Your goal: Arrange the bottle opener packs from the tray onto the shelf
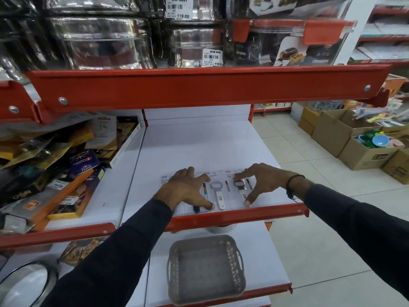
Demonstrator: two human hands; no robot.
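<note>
Three bottle opener packs lie side by side at the front of the white shelf (199, 147). My left hand (188, 189) lies flat with spread fingers on the left pack (164, 177), whose dark handle (196, 209) shows below the palm. The middle pack (218, 194) with a white-handled opener lies uncovered between my hands. My right hand (259, 181) arches over the right pack (242, 189), fingertips on its top edge and thumb at its bottom edge. The grey tray (177, 258) sits empty on the shelf below.
Piled boxed goods (66, 173) fill the shelf section to the left. Steel containers (99, 41) stand on the red-edged shelf above. Open cardboard boxes (354, 140) stand on the tiled floor to the right. A steel bowl (24, 284) is at the lower left.
</note>
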